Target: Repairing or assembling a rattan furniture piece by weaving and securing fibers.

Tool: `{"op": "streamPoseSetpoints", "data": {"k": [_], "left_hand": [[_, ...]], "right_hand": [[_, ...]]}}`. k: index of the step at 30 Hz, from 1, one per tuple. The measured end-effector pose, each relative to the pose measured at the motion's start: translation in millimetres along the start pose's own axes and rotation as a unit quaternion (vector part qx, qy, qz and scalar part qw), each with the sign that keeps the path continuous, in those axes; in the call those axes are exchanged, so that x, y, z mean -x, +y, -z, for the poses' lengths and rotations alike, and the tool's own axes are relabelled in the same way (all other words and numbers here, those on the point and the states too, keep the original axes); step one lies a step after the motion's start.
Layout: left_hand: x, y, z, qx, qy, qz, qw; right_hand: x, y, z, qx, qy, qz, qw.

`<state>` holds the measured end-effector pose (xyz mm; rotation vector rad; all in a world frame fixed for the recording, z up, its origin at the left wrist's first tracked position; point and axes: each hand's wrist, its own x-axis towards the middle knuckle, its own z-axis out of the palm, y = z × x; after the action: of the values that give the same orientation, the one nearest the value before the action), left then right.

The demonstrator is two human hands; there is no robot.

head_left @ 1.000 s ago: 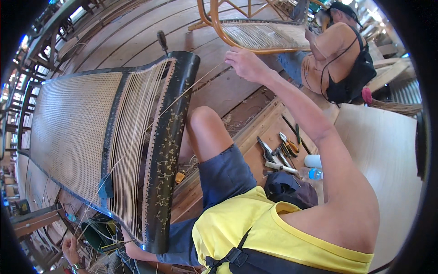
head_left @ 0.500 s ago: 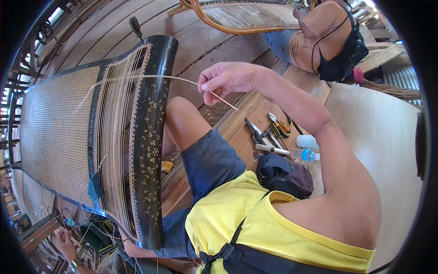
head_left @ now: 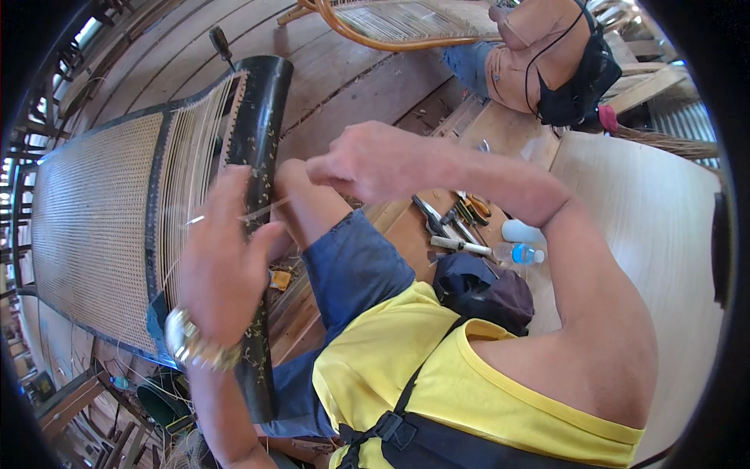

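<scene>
My left hand [head_left: 226, 258], with a metal watch [head_left: 199, 344] at its wrist, is raised over a dark frame strung with cane. It is blurred, its fingers stretched up and the thumb apart. My right hand [head_left: 367, 160] is closed above my knee and blurred too. From its fingertips a thin cane strand [head_left: 273, 206] runs toward my left hand; whether the two touch cannot be made out. Finished cane mesh [head_left: 90, 219] fills the left part of the frame. Beside it, parallel strands [head_left: 184, 148] span up to a black rounded rail [head_left: 262, 109] with painted flowers.
A dark-handled tool [head_left: 220, 44] stands upright at the frame's far corner. On the bench right of me lie pliers [head_left: 473, 209], a hammer [head_left: 461, 245], a water bottle [head_left: 522, 253] and a dark cloth bag [head_left: 480, 289]. Another person [head_left: 535, 66] sits at the far right beside a curved wooden frame [head_left: 391, 45].
My left hand has come up from the lower left to over the strung frame. My right hand has closed and shifted slightly, and less of the cane strand now shows.
</scene>
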<state>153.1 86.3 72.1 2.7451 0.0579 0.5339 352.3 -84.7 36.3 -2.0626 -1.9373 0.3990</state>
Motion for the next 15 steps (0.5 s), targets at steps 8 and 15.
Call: {"op": "streamPoseSetpoints", "data": {"k": [8,15], "left_hand": [[3,29,-65,-0.027,-0.104,0.129,0.986],[17,19,-77,0.218,-0.009,0.212,0.953]], "right_hand": [[2,49,-15,0.142,0.284,0.046,0.947],[-49,64,-27,0.166,0.393,-0.015,0.904]]}}
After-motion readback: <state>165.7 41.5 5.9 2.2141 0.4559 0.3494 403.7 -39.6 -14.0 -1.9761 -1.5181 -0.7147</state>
